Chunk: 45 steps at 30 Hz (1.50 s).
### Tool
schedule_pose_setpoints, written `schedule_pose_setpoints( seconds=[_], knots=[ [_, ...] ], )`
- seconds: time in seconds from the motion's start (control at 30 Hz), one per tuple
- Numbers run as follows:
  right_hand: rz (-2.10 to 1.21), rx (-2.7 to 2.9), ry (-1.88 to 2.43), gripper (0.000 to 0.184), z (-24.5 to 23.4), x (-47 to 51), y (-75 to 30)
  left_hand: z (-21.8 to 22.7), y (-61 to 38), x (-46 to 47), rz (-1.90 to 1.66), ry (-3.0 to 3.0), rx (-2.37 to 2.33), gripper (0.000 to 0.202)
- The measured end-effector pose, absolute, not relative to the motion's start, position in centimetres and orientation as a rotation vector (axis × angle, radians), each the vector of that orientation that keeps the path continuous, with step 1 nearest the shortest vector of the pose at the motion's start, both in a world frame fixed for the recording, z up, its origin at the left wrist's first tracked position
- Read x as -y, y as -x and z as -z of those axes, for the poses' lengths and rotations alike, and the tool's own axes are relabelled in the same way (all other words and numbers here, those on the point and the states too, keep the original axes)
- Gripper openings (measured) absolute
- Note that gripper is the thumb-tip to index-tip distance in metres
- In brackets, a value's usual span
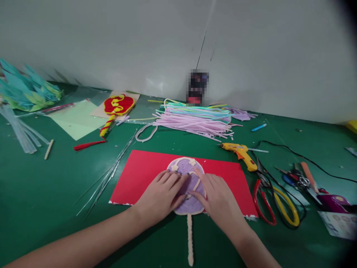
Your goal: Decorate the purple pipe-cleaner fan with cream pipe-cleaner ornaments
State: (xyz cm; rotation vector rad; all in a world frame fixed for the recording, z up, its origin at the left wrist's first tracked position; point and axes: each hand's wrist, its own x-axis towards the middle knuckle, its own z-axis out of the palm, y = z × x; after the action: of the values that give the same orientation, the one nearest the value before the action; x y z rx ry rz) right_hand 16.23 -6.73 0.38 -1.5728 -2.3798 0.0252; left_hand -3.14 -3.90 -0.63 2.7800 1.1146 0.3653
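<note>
A round purple fan [182, 166] made of fuzzy chenille stems lies on a red card. It has a cream rim, small cream flowers near the top and a cream twisted handle [190, 238] pointing down toward me. My left hand [164, 190] rests on the left side of the fan, its fingers curled and pressed at a cream chenille stem [197, 184] that curves across the middle. From the right, my right hand [219, 193] bends thumb and index finger around the same stem. The fingertips partly cover it, and both palms hide the fan's sides.
Beneath the fan is the red card [145, 167]. Behind lie bundled pastel chenille stems [195, 121] and a red-and-yellow fan [119, 105]. A yellow glue gun [241, 152], red-handled pliers [263, 203] and yellow-handled scissors [287, 208] are at right. Thin wires [111, 167] and glue sticks [23, 128] lie left.
</note>
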Motion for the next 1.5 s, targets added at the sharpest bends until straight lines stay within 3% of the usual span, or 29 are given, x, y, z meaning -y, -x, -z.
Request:
schedule_pose_setpoints(
  seconds=[0.47, 0.83, 1.03, 1.23, 1.37, 1.5],
  knots=[
    [-0.018, 2.299, 1.604, 0.055, 0.0, 7.2, -16.1, -0.4, 2.7, 3.7, -0.108, -2.945, -0.943, 0.045],
    [-0.155, 2.221, 1.532, 0.023, -2.1, 7.5, -17.1, -0.4, 2.8, 3.8, -0.166, -3.013, -0.920, 0.042],
    [-0.329, 2.451, 1.365, 0.030, -2.8, 6.7, -15.6, -0.1, 2.9, 3.8, -0.164, -3.052, -0.896, 0.026],
    [-0.394, 2.508, 1.235, 0.029, -1.8, 5.4, -15.6, 0.2, 2.9, 3.8, -0.185, -3.042, -0.906, 0.027],
    [-0.432, 2.281, 1.216, 0.031, -1.1, 5.5, -15.9, 0.1, 2.9, 3.9, -0.183, -3.009, -0.927, 0.035],
    [-0.613, 1.856, 1.289, 0.019, -1.3, 5.1, -14.6, 0.0, 2.9, 3.8, -0.167, -3.004, -0.903, 0.040]
  ],
)
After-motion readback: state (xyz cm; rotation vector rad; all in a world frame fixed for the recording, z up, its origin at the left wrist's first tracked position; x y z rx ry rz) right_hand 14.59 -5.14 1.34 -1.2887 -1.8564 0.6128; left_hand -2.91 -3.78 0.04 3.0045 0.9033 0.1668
